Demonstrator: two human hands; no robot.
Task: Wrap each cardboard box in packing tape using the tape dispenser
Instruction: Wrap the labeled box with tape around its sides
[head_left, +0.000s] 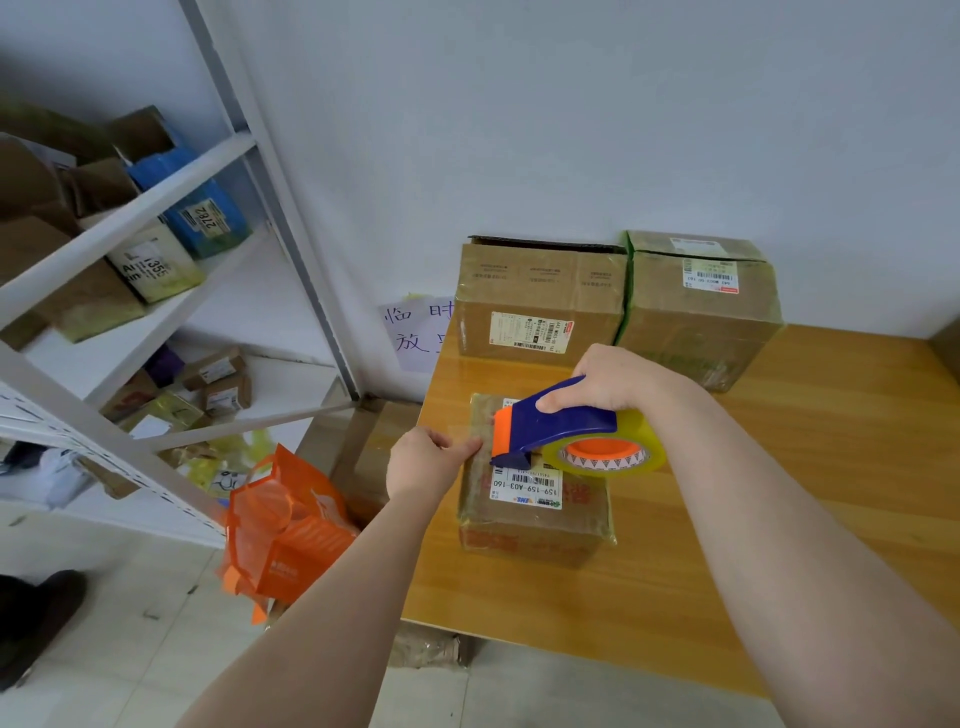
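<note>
Two-handed: gripping tape dispenser (571, 422) in right hand (613, 379) over box (535, 519) on surface (779, 493), pinching tape end (475, 439) at its left edge in left hand (426, 460); probably light, stiff, tape-slick, so bracing edges.

Colours on and around the desk

The desk (779, 467) has orange-brown wood grain. On the desk, the cardboard box (530, 519) is brown with a white label, black barcode and red print. Over the desk, the tape dispenser (561, 418) is dark blue with an orange front; its tape roll (639, 447) is clear yellowish around an orange core. Left of the desk, a bag (291, 535) is orange.
</note>
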